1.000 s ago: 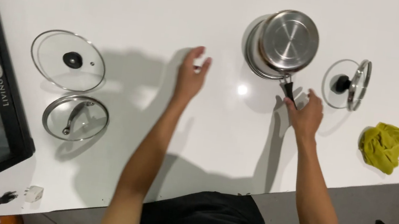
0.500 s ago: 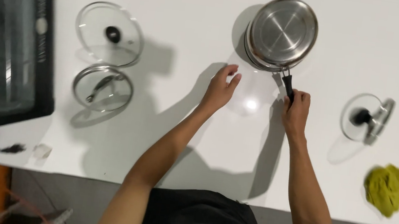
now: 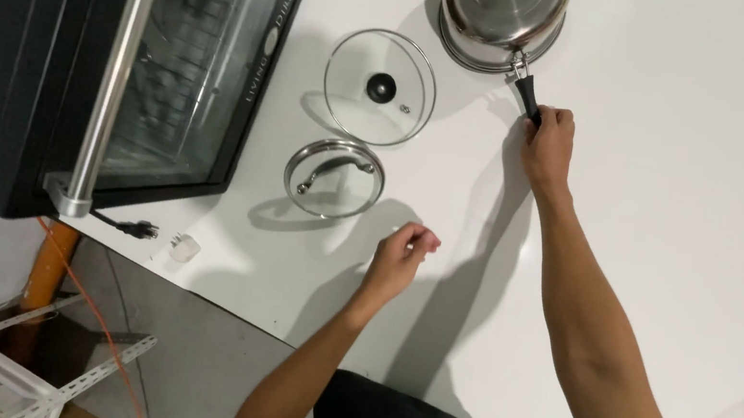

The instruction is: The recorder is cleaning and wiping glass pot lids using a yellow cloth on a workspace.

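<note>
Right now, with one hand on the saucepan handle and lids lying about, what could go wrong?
1. The right hand holds the steel saucepan only by the end of its handle; the pan sits near the frame's top, so it might tip or swing.
2. The glass lid lies close beside the pan and could be knocked.
3. The left hand hovers near the metal-handled lid and could bump it.

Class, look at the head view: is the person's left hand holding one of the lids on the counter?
No. The left hand is loosely curled above the bare white counter, apart from the metal-rimmed lid and the glass lid.
</note>
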